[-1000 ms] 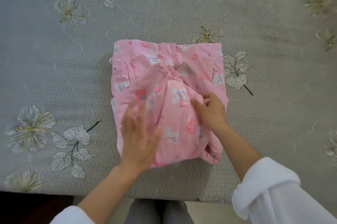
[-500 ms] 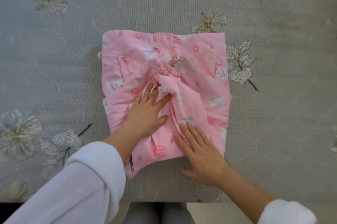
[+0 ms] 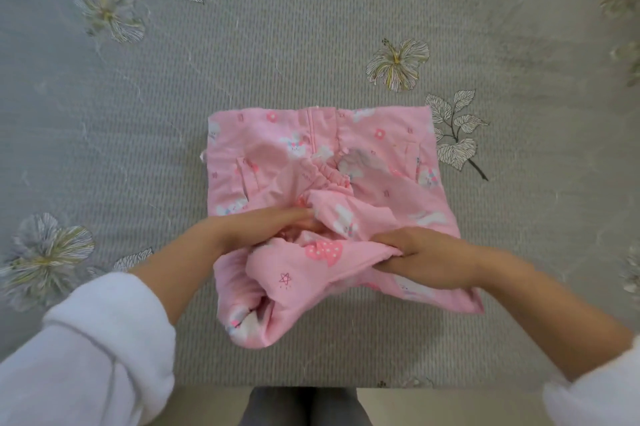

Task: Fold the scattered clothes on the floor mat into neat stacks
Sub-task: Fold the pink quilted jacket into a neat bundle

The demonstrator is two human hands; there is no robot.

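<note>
Garment (image 3: 277,148) on mat (image 3: 311,27), right hand (image 3: 427,259) pinching fold (image 3: 311,264), left hand (image 3: 256,228) seemingly tucked

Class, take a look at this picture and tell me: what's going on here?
A person is folding a pink garment with a bunny print on a grey flowered mat. The right hand grips the lifted near edge of the cloth, while the left hand reaches into the bunched middle; whether it pinches there is unclear. The far half lies flat and the near half is rumpled, so the fold is unfinished.
</note>
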